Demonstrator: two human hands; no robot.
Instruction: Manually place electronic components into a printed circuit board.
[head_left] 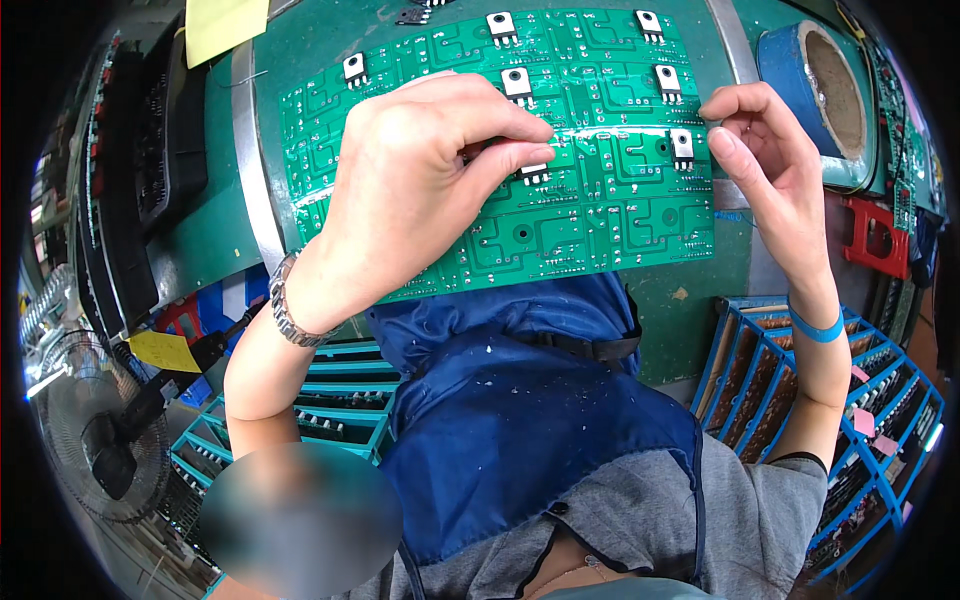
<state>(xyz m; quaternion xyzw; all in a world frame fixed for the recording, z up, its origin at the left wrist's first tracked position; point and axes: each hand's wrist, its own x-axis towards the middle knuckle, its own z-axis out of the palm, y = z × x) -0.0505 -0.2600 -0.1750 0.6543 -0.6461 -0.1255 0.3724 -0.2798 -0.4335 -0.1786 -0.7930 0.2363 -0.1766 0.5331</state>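
A large green circuit board (610, 215) lies in front of me, with several black three-legged transistors (682, 148) with pale metal faces on it. My left hand (430, 165) reaches over the board's middle, thumb and forefinger pinched at a transistor (536, 175). Its legs show below my thumb, while its upper part is hidden. At the board's right edge is my right hand (770, 160), fingers curled and thumb and forefinger brought close together. A small dark bit seems to sit between those tips, too small to name.
A blue roll with a brown core (832, 90) stands at the right, above a red plastic piece (875, 238). Blue racks (740, 370) holding boards flank my lap. A yellow paper (225, 28) lies at upper left; a fan (100, 440) stands lower left.
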